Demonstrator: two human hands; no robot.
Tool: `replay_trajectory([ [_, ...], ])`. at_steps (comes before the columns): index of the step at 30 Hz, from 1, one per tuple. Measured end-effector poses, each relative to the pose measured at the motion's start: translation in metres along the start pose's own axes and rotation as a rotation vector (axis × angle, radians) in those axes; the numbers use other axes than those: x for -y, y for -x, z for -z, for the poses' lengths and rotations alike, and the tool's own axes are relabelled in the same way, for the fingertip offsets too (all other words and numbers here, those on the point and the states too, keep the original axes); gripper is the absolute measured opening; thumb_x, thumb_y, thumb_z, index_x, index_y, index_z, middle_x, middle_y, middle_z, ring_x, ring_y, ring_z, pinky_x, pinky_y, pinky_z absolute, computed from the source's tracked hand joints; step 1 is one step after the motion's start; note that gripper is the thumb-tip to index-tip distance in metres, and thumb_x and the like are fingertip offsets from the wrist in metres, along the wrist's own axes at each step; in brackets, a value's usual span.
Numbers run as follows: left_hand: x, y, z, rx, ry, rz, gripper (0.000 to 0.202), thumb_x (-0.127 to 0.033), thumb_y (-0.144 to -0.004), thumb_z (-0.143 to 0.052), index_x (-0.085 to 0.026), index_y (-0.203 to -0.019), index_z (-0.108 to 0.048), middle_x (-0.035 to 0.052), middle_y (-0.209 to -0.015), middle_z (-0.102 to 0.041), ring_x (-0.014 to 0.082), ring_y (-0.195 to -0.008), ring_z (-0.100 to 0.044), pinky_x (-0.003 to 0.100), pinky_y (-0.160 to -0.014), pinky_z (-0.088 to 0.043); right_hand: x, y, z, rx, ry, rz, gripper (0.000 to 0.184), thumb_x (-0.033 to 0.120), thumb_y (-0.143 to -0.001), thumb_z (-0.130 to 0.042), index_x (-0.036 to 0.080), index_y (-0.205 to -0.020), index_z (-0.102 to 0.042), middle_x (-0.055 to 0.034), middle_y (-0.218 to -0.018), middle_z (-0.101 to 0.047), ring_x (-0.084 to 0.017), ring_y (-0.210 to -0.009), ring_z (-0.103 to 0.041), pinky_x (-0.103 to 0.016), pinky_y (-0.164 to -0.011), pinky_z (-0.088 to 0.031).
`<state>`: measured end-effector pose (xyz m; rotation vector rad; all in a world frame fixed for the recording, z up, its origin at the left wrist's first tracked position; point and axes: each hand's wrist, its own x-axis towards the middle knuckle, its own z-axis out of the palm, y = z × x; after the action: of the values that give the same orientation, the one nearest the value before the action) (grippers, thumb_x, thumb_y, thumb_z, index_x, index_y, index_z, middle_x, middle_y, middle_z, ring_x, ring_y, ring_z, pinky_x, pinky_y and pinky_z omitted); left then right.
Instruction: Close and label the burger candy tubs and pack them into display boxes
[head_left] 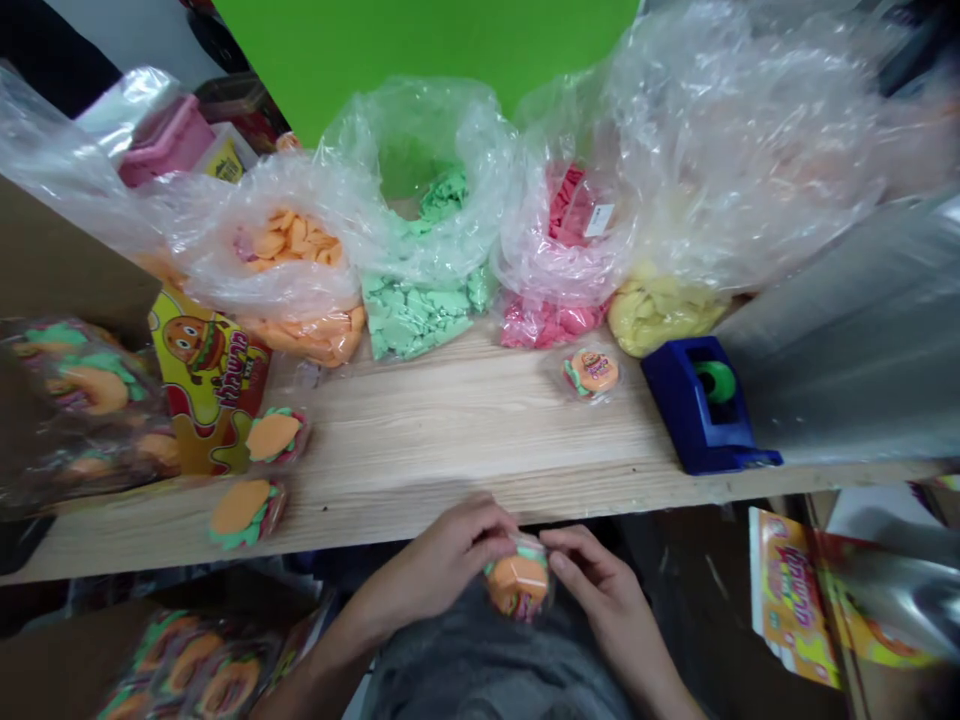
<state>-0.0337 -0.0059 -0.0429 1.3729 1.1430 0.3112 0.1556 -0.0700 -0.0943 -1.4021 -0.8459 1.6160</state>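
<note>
Just off the table's front edge, a clear round pack holding an orange and green toy-like burger is between my two hands. My left hand pinches its upper left rim with thumb and fingers. At the upper right rim, my right hand grips with thumb and forefinger. A printed label shows low on the burger. A similar burger pack lies farther back on the table. Two more, an upper burger pack and a lower burger pack, rest at the left.
Open plastic bags of orange pieces, green pieces, red pieces and yellow pieces line the back. A blue tape dispenser stands right, near a metal surface. A printed box stands left.
</note>
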Motion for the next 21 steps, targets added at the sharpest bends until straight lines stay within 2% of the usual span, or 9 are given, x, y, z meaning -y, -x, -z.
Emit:
replay_trajectory([
  [2,0.009,0.004,-0.008,0.009,-0.017,0.022,0.007,-0.022,-0.079,-0.054,-0.019,-0.077,-0.06,-0.0013,-0.077,-0.058,0.0141,-0.076,-0.053,0.023,-0.071,-0.04,0.001,0.003,0.0,0.047,0.099,0.006,0.017,0.033,-0.077,-0.064,0.021,-0.085,-0.072,-0.0043,-0.083,-0.061,-0.019,-0.082,-0.058,-0.028,-0.074,-0.045],
  [6,0.03,0.013,-0.03,-0.133,-0.065,0.088,0.009,-0.024,-0.083,-0.046,-0.019,-0.076,-0.047,-0.0015,-0.074,-0.049,0.0141,-0.071,-0.048,0.024,-0.067,-0.038,0.008,0.002,-0.002,0.144,0.299,0.022,0.014,0.029,-0.078,-0.062,0.021,-0.084,-0.071,-0.0022,-0.078,-0.058,-0.017,-0.076,-0.056,-0.027,-0.069,-0.044],
  [11,0.044,0.019,-0.048,-0.15,-0.099,0.086,0.009,-0.024,-0.083,-0.044,-0.02,-0.074,-0.043,-0.0022,-0.072,-0.047,0.0136,-0.069,-0.045,0.024,-0.065,-0.036,0.01,-0.002,-0.008,0.23,0.333,0.035,0.012,0.026,-0.08,-0.06,0.021,-0.075,-0.07,-0.0016,-0.076,-0.058,-0.016,-0.075,-0.056,-0.026,-0.069,-0.042],
  [17,0.045,0.016,-0.058,-0.172,-0.101,0.079,0.016,-0.025,-0.084,-0.042,-0.021,-0.069,-0.042,-0.0027,-0.068,-0.044,0.0135,-0.065,-0.043,0.025,-0.063,-0.036,0.004,0.002,-0.015,0.111,0.282,0.062,0.015,0.025,-0.078,-0.061,0.019,-0.064,-0.066,-0.0012,-0.068,-0.058,-0.017,-0.072,-0.052,-0.027,-0.068,-0.04],
  [21,0.042,0.012,-0.055,-0.201,-0.061,0.046,0.013,-0.028,-0.088,-0.039,-0.02,-0.081,-0.046,0.0011,-0.079,-0.051,0.0157,-0.076,-0.05,0.026,-0.071,-0.04,0.004,0.0,-0.01,-0.024,0.143,0.042,0.022,0.035,-0.078,-0.06,0.017,-0.066,-0.062,-0.0006,-0.066,-0.056,-0.015,-0.065,-0.052,-0.025,-0.062,-0.042],
])
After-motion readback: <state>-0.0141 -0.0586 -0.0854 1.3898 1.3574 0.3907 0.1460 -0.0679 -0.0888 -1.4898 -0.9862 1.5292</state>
